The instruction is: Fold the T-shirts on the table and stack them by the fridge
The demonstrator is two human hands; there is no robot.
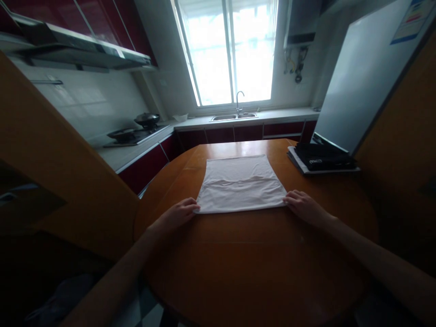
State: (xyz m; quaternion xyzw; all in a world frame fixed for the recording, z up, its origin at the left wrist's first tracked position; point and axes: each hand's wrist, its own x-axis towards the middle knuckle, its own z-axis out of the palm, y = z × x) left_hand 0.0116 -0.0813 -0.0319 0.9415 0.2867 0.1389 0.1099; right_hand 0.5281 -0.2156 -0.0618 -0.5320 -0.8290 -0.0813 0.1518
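A white piece of cloth (pixel 240 190), folded into a rough rectangle, lies flat on the wooden table (pixel 252 268). It looks like a garment, though its exact kind does not show. A folded edge runs across its middle, with slight wrinkles below. My left hand (pixel 180 212) pinches the near left corner between thumb and fingers. At the near right corner, my right hand (pixel 304 206) grips the cloth in the same way. Both hands rest low, close to the tabletop.
On the table's right side sits a stack of folded dark clothes (pixel 323 156) with a white layer beneath. Behind the table are a counter with a sink (pixel 235 117), a stove with pans (pixel 147 119) at left, and a refrigerator (pixel 357 77) at right.
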